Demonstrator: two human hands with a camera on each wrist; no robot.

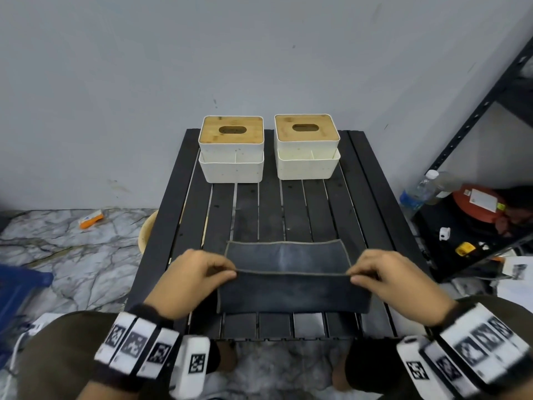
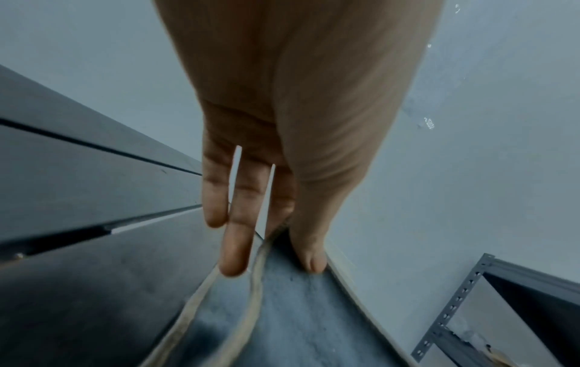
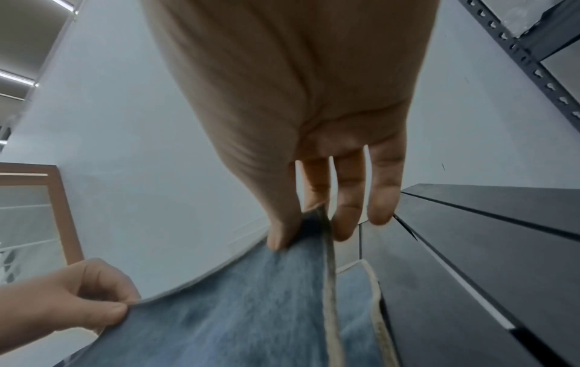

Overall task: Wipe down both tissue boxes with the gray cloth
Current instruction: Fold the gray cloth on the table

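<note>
Gray fleecy cloth (image 1: 291,272), pale-hemmed, we find pinched by left hand (image 1: 191,280) and right hand (image 1: 395,281) over the black slatted surface (image 1: 314,206); two bamboo-lidded white boxes (image 1: 231,148) stand beyond.

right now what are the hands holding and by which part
The gray cloth: left hand and right hand each pinch one end of its raised edge.
</note>
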